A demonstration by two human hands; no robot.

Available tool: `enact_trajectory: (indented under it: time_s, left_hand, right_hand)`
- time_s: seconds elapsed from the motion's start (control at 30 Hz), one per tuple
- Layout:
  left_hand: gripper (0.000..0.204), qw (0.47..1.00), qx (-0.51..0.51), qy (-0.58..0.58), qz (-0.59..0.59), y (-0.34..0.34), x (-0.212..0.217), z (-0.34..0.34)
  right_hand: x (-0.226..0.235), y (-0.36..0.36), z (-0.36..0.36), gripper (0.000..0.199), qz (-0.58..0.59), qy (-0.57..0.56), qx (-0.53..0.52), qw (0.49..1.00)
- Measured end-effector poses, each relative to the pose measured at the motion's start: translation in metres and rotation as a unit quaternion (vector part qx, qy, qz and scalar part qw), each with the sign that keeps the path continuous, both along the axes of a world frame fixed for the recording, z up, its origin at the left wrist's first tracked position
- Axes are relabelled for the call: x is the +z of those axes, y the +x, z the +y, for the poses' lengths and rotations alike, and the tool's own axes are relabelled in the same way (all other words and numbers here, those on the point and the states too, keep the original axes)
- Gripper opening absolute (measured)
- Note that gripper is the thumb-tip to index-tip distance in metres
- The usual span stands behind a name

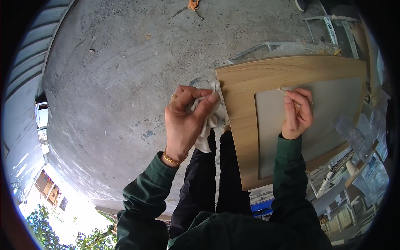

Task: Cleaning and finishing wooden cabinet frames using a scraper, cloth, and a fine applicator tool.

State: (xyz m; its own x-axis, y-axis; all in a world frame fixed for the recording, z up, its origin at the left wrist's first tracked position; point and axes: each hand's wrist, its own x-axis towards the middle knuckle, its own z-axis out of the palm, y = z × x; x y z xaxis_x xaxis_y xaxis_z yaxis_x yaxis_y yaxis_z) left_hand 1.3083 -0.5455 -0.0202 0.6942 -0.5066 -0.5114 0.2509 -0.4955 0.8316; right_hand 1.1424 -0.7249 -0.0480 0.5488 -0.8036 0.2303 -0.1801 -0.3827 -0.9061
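Observation:
A crumpled white cloth (207, 125) hangs from my left hand (185, 114), its upper end pinched between thumb and fingers beside the panel's left edge. My right hand (299, 109) is closed on a thin, pale stick (282, 90) that points up and left; its tip is too small to make out well. Both hands are over or beside a wood-grain framed panel (237, 96), which looks like a cabinet door. Set into the frame is a smooth grey sheet (275, 141). The stick's tip appears over this grey part; whether it touches cannot be told.
Concrete floor (108, 96) spreads to the left and far side. A metal frame (331, 31) stands beyond the panel at the far right. Clear plastic wrapping (354, 137) lies along the right. An orange object (193, 5) rests on the floor at the far edge.

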Motion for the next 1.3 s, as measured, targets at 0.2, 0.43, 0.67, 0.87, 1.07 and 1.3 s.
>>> enact_trajectory:
  time_s: [0.2, 0.43, 0.67, 0.87, 1.07, 1.3]
  left_hand:
    - [0.019, 0.973, 0.053, -0.074, -0.213, -0.010, -0.015, -0.033]
    - [0.016, 0.943, 0.031, -0.023, -0.331, 0.002, -0.015, -0.049]
    - [0.016, 0.953, 0.251, -0.166, -0.043, 0.056, -0.019, -0.024]
    - [0.035, 0.931, 0.243, -0.201, 0.183, 0.015, -0.039, -0.012]
    - [0.027, 0.960, 0.172, -0.192, 0.109, -0.012, -0.038, -0.029]
    - [0.020, 0.984, 0.097, -0.130, 0.078, -0.095, -0.029, 0.027]
  right_hand:
    - [-0.001, 0.002, 0.001, 0.014, -0.002, -0.007, -0.004, 1.000]
    - [0.000, 0.002, 0.001, 0.014, -0.008, 0.006, -0.008, 1.000]
    - [0.002, 0.000, 0.000, 0.014, 0.001, 0.007, -0.001, 1.000]
    - [0.001, 0.001, 0.000, 0.013, -0.005, -0.001, 0.005, 1.000]
    - [0.000, 0.003, 0.004, 0.014, -0.007, 0.015, 0.010, 1.000]
    - [0.001, 0.002, 0.001, 0.014, -0.017, 0.017, 0.034, 0.999]
